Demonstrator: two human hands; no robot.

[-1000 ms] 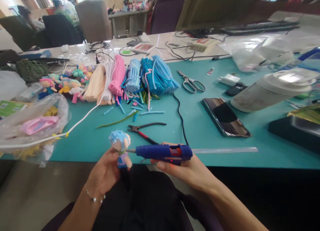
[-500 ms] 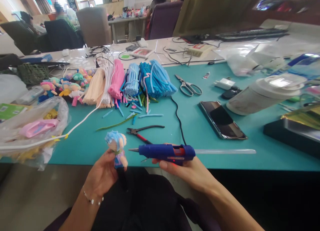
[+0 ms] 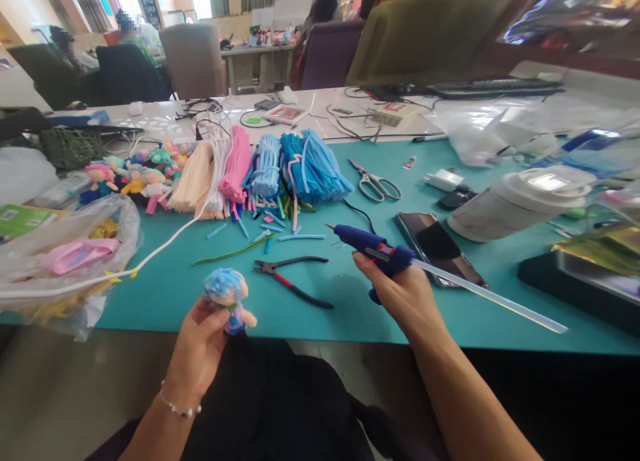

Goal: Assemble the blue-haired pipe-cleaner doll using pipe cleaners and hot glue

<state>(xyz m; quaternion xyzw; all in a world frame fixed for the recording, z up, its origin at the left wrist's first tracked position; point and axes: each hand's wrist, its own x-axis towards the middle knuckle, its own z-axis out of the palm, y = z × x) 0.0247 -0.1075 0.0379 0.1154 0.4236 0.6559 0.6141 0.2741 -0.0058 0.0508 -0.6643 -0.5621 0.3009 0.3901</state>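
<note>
Tabletop (image 3: 165, 301): smooth teal covering, mid-frame. Plastic bag (image 3: 129, 214): clear, crinkled, lower left. Stem bundles (image 3: 265, 166): fuzzy, in cream, white, pink and blues, upper left of centre. Cup (image 3: 505, 206): pale, rounded, lidded, right. Glue gun (image 3: 367, 241): hard blue shell, pointed nozzle, right of centre; glue stick (image 3: 490, 292), translucent rod, projecting from its rear. Pliers (image 3: 290, 284): metal, handles spread, centre. Doll (image 3: 223, 289): fuzzy, blue-haired, lower left of centre.

Obscured: bag cut off by left frame edge; doll's lower end lost against dark clothing (image 3: 290, 408); glue gun's handle largely covered.

Grip, left hand (image 3: 201, 334): fingers curled round the doll, thumb against its front. Grip, right hand (image 3: 407, 298): wrapped about the glue gun, nozzle well apart from the doll.
</note>
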